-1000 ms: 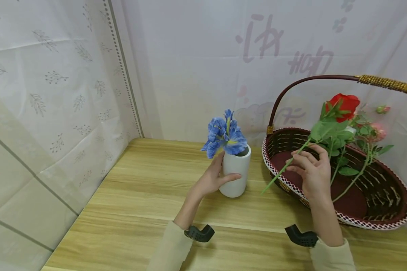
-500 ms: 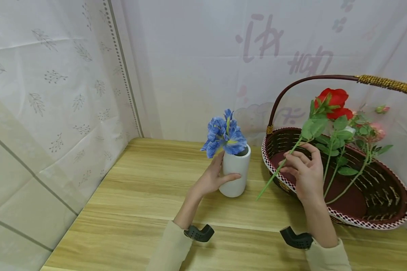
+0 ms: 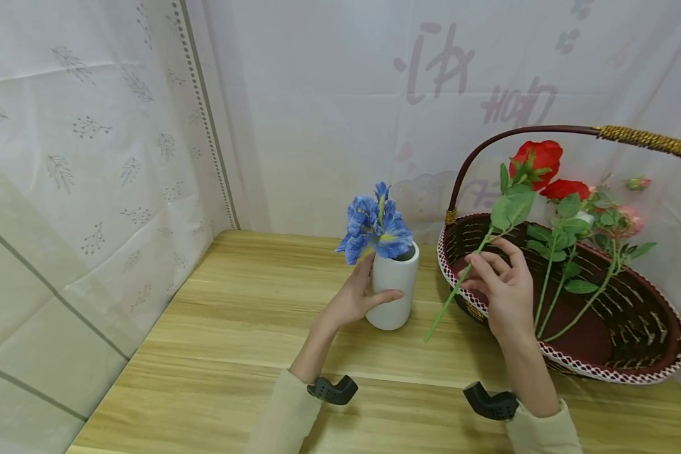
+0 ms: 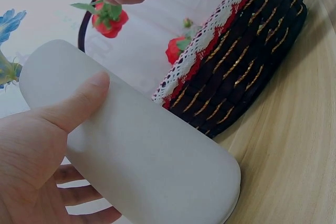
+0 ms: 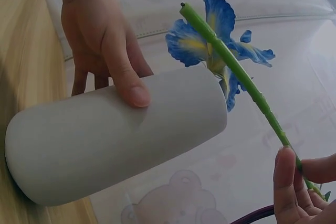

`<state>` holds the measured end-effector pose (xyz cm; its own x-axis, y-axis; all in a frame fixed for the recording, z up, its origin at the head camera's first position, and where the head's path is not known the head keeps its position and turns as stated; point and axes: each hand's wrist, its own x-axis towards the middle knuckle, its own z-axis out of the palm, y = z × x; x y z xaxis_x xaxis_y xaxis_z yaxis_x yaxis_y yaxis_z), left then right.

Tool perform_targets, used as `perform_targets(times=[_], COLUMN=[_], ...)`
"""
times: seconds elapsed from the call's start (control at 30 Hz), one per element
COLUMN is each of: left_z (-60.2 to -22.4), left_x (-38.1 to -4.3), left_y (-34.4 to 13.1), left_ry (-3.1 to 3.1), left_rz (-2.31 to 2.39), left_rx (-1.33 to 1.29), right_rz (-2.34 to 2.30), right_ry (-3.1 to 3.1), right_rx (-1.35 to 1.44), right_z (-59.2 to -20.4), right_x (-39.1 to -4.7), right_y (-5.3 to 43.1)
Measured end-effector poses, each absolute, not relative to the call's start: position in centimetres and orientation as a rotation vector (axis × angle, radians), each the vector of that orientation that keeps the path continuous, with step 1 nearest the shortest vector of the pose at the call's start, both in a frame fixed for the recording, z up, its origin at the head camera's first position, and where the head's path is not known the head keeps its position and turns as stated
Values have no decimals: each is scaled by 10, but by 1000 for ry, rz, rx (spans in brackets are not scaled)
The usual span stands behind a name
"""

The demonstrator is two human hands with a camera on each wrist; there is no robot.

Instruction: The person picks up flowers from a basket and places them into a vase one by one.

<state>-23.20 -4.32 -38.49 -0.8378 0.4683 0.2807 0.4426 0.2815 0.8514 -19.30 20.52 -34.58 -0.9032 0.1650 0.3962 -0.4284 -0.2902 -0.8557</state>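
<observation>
A white vase stands upright on the wooden table, a blue iris leaning out of its mouth. My left hand grips the vase's side, thumb across the front and fingers behind, as the left wrist view also shows. My right hand pinches the green stem of a red rose between thumb and fingers. The rose slants, bloom up to the right, and its bare stem end points down toward the table, right of the vase. In the right wrist view that stem crosses in front of the iris.
At the right stands a dark woven basket with a white lace rim and a tall arched handle. Another red rose and pink roses lean inside it. A printed curtain hangs behind the wooden table.
My right hand has moved left with the red rose, drawing its bloom away from the other flowers in the basket. The left hand and the vase have stayed put.
</observation>
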Motion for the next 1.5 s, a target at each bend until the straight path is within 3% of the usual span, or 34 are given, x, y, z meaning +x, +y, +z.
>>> perform_targets(times=[0.4, 0.53, 0.77, 1.5], left_z=[-384, -401, -381, -381], left_x=[-234, -243, -232, -232], left_y=[-42, -41, -43, -44], left_ry=[2474, 2516, 2490, 2482], left_rz=[1647, 1629, 1627, 1619], left_rx=[869, 858, 855, 857], right_rz=[2140, 2118, 2097, 2218], right_ry=[-1672, -1691, -1695, -1379], right_rx=[304, 325, 355, 391], right_z=[-343, -341, -337, -320], right_x=[-191, -191, -194, -209], right_y=[198, 196, 192, 180])
